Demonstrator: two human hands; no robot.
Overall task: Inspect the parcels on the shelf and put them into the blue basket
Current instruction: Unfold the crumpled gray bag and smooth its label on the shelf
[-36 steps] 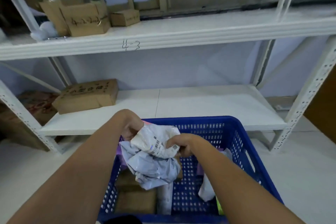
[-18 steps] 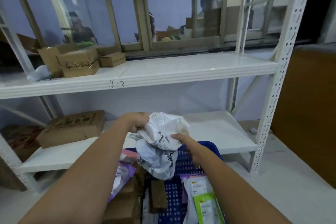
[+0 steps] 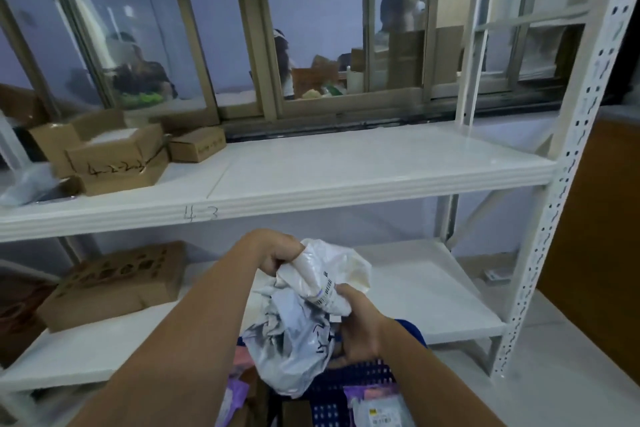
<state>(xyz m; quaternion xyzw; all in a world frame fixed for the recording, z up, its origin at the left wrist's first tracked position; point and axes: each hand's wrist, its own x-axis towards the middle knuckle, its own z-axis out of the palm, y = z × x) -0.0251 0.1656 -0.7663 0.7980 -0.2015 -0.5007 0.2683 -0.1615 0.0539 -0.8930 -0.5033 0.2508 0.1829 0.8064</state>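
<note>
Holding the crumpled white-and-grey parcel point(image 3: 308, 315) between both hands, we have our left hand point(image 3: 277, 255) pinching its upper corner and our right hand point(image 3: 360, 326) curled round its lower right side, just under the barcode label. A second ago our gaze was down in the blue basket point(image 3: 349, 380) with the parcel low over it; now our head has lifted, the parcel rides higher in front of the lower shelf point(image 3: 426, 291), and only the basket's far rim and mesh wall show beneath our wrists. We judge that the parcel is under inspection, turned so its label faces us, and has not yet been dropped in. Purple-wrapped parcels point(image 3: 374, 402) already lie in the basket below. Further out, at the left end of the lower shelf, a flat brown carton point(image 3: 117, 284) lies by itself. On the upper shelf point(image 3: 346, 166), marked 4-3 on its front edge, a cluster of cardboard boxes point(image 3: 117, 156) sits at the left end, so more may remain to check. Behind the shelving, windows point(image 3: 311, 28) show other people, blurred.
</note>
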